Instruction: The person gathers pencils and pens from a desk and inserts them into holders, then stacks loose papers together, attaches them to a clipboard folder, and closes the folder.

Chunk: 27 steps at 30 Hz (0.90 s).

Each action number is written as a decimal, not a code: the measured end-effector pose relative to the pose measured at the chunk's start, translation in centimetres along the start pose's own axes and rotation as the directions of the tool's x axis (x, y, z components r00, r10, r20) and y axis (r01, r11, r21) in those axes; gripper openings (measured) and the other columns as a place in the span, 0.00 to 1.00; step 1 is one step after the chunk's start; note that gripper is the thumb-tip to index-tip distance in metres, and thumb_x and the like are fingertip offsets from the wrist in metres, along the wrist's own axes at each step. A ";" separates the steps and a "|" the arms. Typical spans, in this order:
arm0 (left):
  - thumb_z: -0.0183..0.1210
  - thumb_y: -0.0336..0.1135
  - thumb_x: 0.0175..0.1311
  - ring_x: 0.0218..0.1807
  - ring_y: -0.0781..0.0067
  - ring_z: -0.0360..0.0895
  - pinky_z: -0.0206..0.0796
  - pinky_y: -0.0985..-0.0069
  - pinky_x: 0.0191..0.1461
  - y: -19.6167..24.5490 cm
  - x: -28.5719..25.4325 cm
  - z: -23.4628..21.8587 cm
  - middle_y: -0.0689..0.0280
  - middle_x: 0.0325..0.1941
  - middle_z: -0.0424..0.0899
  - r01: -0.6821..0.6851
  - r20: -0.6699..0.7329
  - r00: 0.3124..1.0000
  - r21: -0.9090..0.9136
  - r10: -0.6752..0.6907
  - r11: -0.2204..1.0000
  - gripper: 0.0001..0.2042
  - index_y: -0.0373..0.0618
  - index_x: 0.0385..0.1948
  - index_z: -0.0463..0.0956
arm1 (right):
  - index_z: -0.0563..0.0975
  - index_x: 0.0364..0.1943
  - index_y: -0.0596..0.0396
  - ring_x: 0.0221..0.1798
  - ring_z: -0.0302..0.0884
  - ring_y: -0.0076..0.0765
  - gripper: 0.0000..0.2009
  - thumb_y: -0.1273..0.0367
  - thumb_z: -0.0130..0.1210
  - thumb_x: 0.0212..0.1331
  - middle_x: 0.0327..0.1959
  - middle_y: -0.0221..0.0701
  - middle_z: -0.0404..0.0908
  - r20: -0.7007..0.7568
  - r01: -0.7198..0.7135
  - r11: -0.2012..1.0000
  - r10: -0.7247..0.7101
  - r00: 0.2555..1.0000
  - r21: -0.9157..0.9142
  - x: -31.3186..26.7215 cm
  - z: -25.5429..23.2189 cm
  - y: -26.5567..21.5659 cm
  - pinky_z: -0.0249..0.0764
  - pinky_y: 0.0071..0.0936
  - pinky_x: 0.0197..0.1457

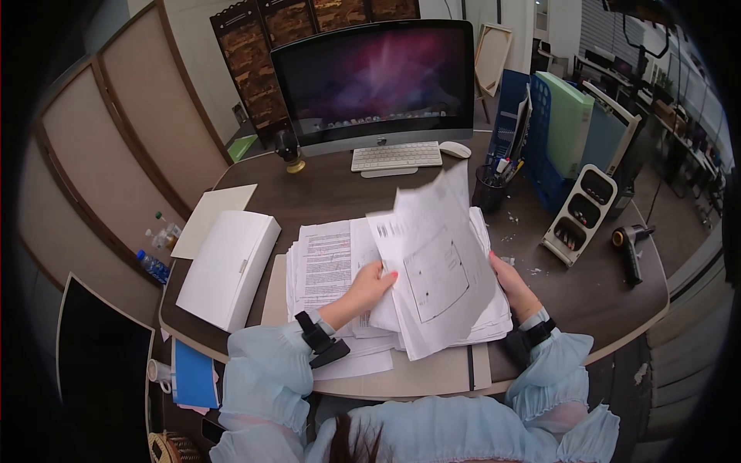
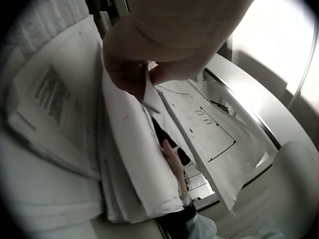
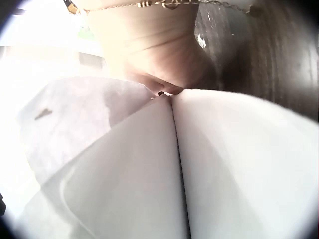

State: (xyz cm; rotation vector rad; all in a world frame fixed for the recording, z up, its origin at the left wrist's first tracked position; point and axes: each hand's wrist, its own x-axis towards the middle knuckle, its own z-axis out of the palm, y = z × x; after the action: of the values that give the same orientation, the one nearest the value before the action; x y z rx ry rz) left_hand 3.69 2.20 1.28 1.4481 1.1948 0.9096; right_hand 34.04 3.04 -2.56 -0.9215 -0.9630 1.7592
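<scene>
In the head view my left hand (image 1: 369,292) pinches the left edge of a raised sheet (image 1: 440,282) with a line drawing on it. Thumb and finger of this hand (image 2: 149,74) also close on the paper edge in the left wrist view. Below and to the left lies a thick pile of printed papers (image 1: 324,262). My right hand (image 1: 515,289) is at the right side of the papers, partly hidden by them. Seen from the right wrist, this hand (image 3: 159,64) has its fingertips closed at the edges of white sheets (image 3: 134,174).
A white box file (image 1: 228,266) lies left of the pile. Behind the papers are a keyboard (image 1: 396,157), a mouse (image 1: 455,149) and a monitor (image 1: 378,85). To the right stand a pen cup (image 1: 489,189), blue file holders (image 1: 549,147), a white organizer (image 1: 579,216) and a dark handheld device (image 1: 631,251).
</scene>
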 end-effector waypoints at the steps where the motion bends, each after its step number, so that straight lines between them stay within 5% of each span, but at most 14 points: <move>1: 0.50 0.35 0.59 0.34 0.77 0.74 0.66 0.80 0.38 -2.6 0.3 0.0 0.60 0.34 0.78 0.042 0.009 0.999 0.098 -0.043 0.994 0.12 0.33 0.37 0.71 | 0.63 0.51 0.62 0.46 0.70 0.27 0.18 0.64 0.42 0.61 0.46 0.34 0.71 -0.009 -0.041 0.990 0.042 0.999 0.136 -0.4 1.1 -0.8 0.67 0.24 0.51; 3: 0.50 0.37 0.59 0.32 0.76 0.75 0.66 0.79 0.36 -3.5 0.4 0.0 0.59 0.32 0.79 0.080 0.014 0.996 0.197 -0.085 0.977 0.14 0.31 0.34 0.72 | 0.63 0.51 0.62 0.46 0.70 0.26 0.19 0.63 0.42 0.61 0.46 0.34 0.71 -0.011 -0.077 0.960 0.083 0.997 0.270 0.0 0.5 -0.5 0.67 0.24 0.51; 5: 0.49 0.41 0.60 0.27 0.74 0.74 0.66 0.77 0.32 -2.4 0.1 0.1 0.58 0.28 0.78 0.136 0.025 0.989 0.209 -0.145 0.968 0.17 0.31 0.32 0.72 | 0.62 0.52 0.63 0.47 0.69 0.25 0.21 0.64 0.46 0.58 0.47 0.35 0.70 -0.070 -0.052 0.980 0.039 0.997 -0.192 1.8 -2.8 1.8 0.66 0.23 0.50; 8: 0.47 0.45 0.60 0.23 0.73 0.72 0.64 0.76 0.29 -1.5 0.6 0.1 0.60 0.24 0.77 0.191 0.035 0.977 0.275 -0.209 0.942 0.19 0.32 0.31 0.73 | 0.63 0.51 0.65 0.46 0.68 0.25 0.22 0.69 0.51 0.54 0.48 0.36 0.70 -0.019 0.019 0.907 -0.030 0.999 -0.420 -0.7 1.7 -1.0 0.66 0.22 0.50; 12: 0.44 0.48 0.61 0.24 0.73 0.71 0.63 0.76 0.29 0.1 0.9 -1.5 0.62 0.23 0.76 0.331 0.039 0.941 0.103 -0.337 0.938 0.20 0.34 0.30 0.73 | 0.61 0.53 0.65 0.46 0.70 0.27 0.24 0.73 0.53 0.50 0.46 0.37 0.71 0.025 0.035 0.947 -0.028 0.999 -0.318 -0.2 0.5 0.5 0.66 0.21 0.49; 14: 0.43 0.49 0.61 0.30 0.74 0.71 0.63 0.76 0.33 -1.9 2.2 -4.2 0.64 0.29 0.76 0.030 -0.099 0.995 0.394 0.010 0.919 0.20 0.37 0.35 0.71 | 0.61 0.52 0.67 0.46 0.69 0.26 0.23 0.74 0.51 0.51 0.47 0.37 0.70 -0.029 0.112 0.937 -0.128 0.991 -0.330 -0.4 0.8 0.2 0.66 0.22 0.50; 15: 0.43 0.49 0.61 0.30 0.74 0.71 0.63 0.76 0.33 -1.3 2.0 -4.9 0.64 0.29 0.76 0.027 -0.091 0.996 0.390 0.010 0.920 0.20 0.37 0.35 0.71 | 0.61 0.52 0.67 0.46 0.69 0.26 0.23 0.74 0.51 0.51 0.47 0.37 0.70 -0.038 0.109 0.937 -0.129 0.991 -0.332 -0.5 0.9 0.0 0.66 0.22 0.50; 17: 0.45 0.50 0.60 0.47 0.71 0.68 0.62 0.72 0.44 0.6 1.1 -6.0 0.65 0.45 0.72 0.324 -0.233 0.927 0.099 -0.295 0.941 0.20 0.41 0.44 0.67 | 0.60 0.53 0.66 0.47 0.68 0.27 0.23 0.74 0.50 0.52 0.48 0.37 0.70 -0.057 0.150 0.968 -0.165 0.985 -0.200 -0.6 1.6 -0.3 0.65 0.22 0.51; 18: 0.45 0.50 0.60 0.47 0.71 0.68 0.62 0.72 0.44 0.4 0.8 -6.3 0.65 0.45 0.72 0.323 -0.232 0.927 0.101 -0.294 0.941 0.20 0.41 0.44 0.67 | 0.60 0.53 0.66 0.47 0.68 0.27 0.23 0.74 0.50 0.52 0.48 0.37 0.70 -0.059 0.152 0.968 -0.166 0.984 -0.199 -0.2 1.7 -0.1 0.65 0.22 0.51; 20: 0.48 0.48 0.59 0.59 0.70 0.58 0.59 0.67 0.52 -0.1 -0.1 -6.5 0.65 0.56 0.63 0.415 -0.091 0.890 -0.241 -0.447 0.877 0.22 0.43 0.49 0.62 | 0.61 0.52 0.64 0.46 0.69 0.28 0.22 0.73 0.49 0.52 0.46 0.36 0.71 -0.099 0.129 0.965 -0.155 0.983 -0.227 0.8 2.1 0.5 0.65 0.23 0.50; 24: 0.48 0.43 0.60 0.63 0.68 0.53 0.56 0.59 0.55 0.2 -0.5 -6.5 0.63 0.59 0.57 0.420 -0.017 0.892 -0.337 -0.451 0.843 0.23 0.42 0.53 0.57 | 0.61 0.53 0.64 0.47 0.69 0.30 0.22 0.73 0.49 0.52 0.47 0.36 0.70 -0.114 0.000 0.927 -0.046 0.992 -0.376 1.7 6.4 -0.4 0.65 0.23 0.50; 26: 0.50 0.43 0.57 0.62 0.69 0.54 0.54 0.63 0.57 0.4 -0.5 -6.3 0.63 0.58 0.59 0.418 -0.010 0.895 -0.324 -0.445 0.849 0.23 0.40 0.50 0.60 | 0.60 0.53 0.64 0.49 0.67 0.33 0.23 0.73 0.49 0.51 0.48 0.38 0.69 -0.031 0.064 0.861 -0.092 0.995 -0.505 3.1 6.9 0.5 0.64 0.25 0.52; 27: 0.50 0.43 0.57 0.62 0.69 0.54 0.54 0.63 0.57 -1.3 0.1 -6.6 0.63 0.58 0.59 0.414 -0.011 0.898 -0.326 -0.441 0.850 0.23 0.40 0.50 0.60 | 0.60 0.53 0.64 0.51 0.66 0.35 0.25 0.73 0.51 0.49 0.48 0.39 0.69 -0.020 0.148 0.716 -0.220 0.975 -0.682 4.0 6.6 1.5 0.62 0.26 0.55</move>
State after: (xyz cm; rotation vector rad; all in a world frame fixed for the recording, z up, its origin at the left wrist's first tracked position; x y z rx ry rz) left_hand -2.88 3.79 1.42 0.8430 1.2990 0.8076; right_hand 26.45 4.91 -1.84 -1.2953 -1.6248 1.1622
